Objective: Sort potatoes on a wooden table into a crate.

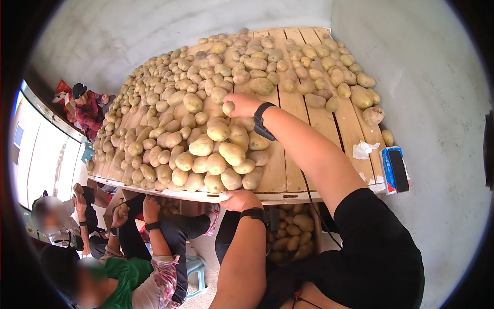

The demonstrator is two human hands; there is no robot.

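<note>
Many potatoes (231, 153) lie heaped on a slatted wooden table (295, 154). My right hand (242, 105) reaches over the heap from the right, its fingers closed on a small potato (228, 107). Close by its fingertips, other potatoes rest on the boards. At the table's near edge is my left hand (242, 200), touching the rim just below the front potatoes; part of its fingers is hidden against them, and whether it grips anything does not show. Both wrists wear black bands.
A crate of potatoes (295, 231) stands under the table's near edge. A phone (398, 170) lies on a blue box at the right, near crumpled tissue (364, 150). A black cable (308, 193) crosses the edge. Co-workers sit at the left, one holding a potato (124, 209).
</note>
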